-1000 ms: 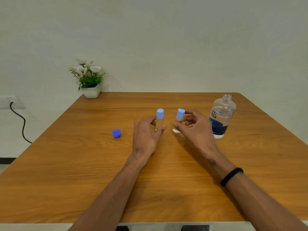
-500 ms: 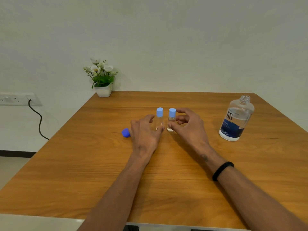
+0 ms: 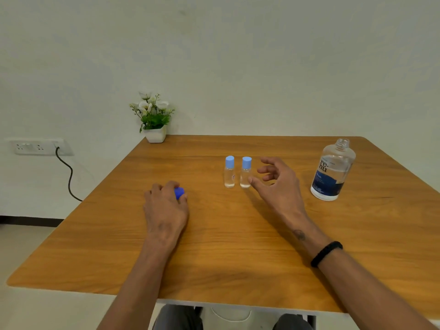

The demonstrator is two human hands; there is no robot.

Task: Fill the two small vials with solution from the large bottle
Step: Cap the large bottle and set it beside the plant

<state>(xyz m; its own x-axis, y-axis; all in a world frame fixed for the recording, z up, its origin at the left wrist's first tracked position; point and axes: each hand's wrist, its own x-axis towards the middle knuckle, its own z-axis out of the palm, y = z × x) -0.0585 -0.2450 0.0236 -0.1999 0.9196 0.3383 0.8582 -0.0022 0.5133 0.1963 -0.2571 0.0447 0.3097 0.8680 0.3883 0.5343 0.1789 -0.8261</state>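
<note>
Currently my left hand [image 3: 165, 209] rests on the table [image 3: 238, 246], fingers curled over the dark blue cap [image 3: 179, 193]; whether they grip it, I cannot tell. My right hand [image 3: 277, 186] hovers open, thumb just beside the right vial [image 3: 246, 172]. Left vial [image 3: 229, 172] stands touching nothing, both capped. Uncapped large bottle [image 3: 333, 171] stands upright far right, well apart

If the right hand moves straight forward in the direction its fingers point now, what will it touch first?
Most likely the right vial. The right hand is open, its fingers pointing left and away, and its thumb tip is already at that vial's base. The left vial stands just beyond it. Whether thumb and vial touch, the picture cannot settle.
</note>
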